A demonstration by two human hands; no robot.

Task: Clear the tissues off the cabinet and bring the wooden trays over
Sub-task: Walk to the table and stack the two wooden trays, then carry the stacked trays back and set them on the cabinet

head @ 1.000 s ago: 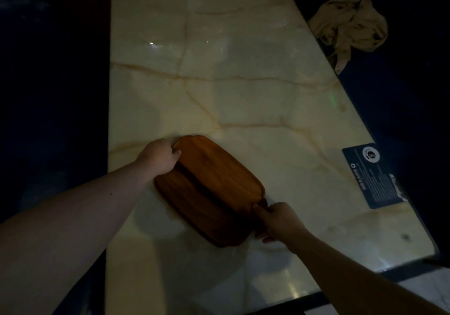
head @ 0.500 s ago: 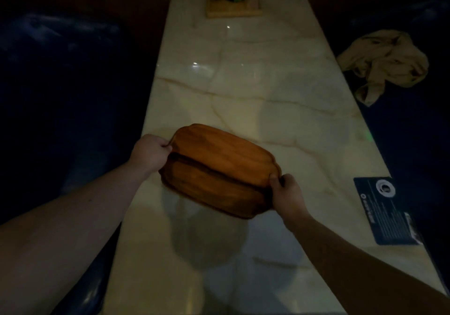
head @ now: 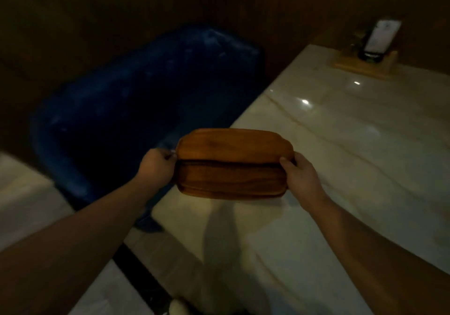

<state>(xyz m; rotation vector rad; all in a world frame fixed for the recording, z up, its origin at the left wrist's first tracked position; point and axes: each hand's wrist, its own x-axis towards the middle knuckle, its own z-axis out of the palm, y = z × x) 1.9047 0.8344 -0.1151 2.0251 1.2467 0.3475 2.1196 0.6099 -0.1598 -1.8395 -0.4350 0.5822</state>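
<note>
Two stacked wooden trays point(head: 231, 166), brown with rounded corners, are held in the air above the left edge of a pale marble table point(head: 341, 168). My left hand point(head: 157, 166) grips the stack's left end. At the right end, my right hand point(head: 300, 175) has its thumb over the rim. The upper tray lies bottom up on the lower one. The trays cast a shadow on the marble below them. No tissues are in view.
A dark blue upholstered seat point(head: 136, 100) stands left of the table against a brown wall. A wooden stand with a card point(head: 367, 56) sits at the table's far end. A pale floor point(head: 22, 192) shows at the lower left.
Both hands have lifted the stacked trays off the marble and turned them level. My view has swung left, so the blue seat fills the left side and the cloth on the right is gone.
</note>
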